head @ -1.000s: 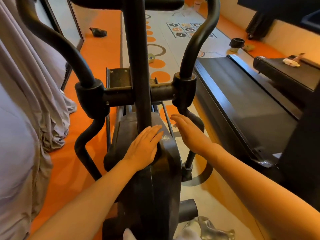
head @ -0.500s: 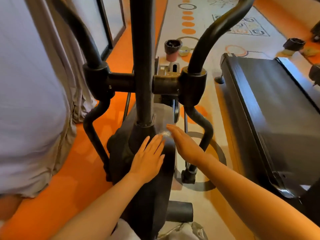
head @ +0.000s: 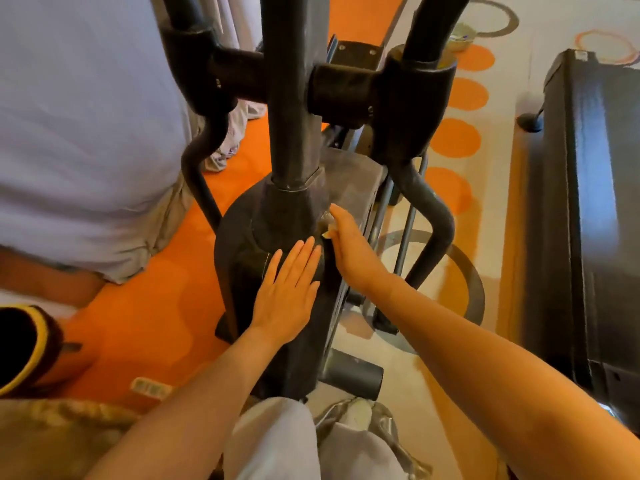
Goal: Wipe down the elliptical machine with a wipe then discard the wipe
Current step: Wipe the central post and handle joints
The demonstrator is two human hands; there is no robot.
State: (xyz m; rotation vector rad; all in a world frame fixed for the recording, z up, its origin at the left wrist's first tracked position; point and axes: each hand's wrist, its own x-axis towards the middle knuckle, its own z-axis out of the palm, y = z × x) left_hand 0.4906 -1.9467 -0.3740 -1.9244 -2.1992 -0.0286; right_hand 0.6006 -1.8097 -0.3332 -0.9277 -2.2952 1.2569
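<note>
On the elliptical's housing [head: 277, 237] our left hand [head: 287, 289] lies flat, fingers straight. Our right hand [head: 349, 244] presses a small wipe [head: 325, 225] against the side, mostly hidden beneath it. We judge the wipe could slip free if pressure eases.

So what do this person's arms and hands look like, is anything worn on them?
Both forearms are bare as far as the picture shows: no sleeves or gloves. The left hand and right hand show no rings, watch or bands. Fingernails look short and unpainted.
</note>
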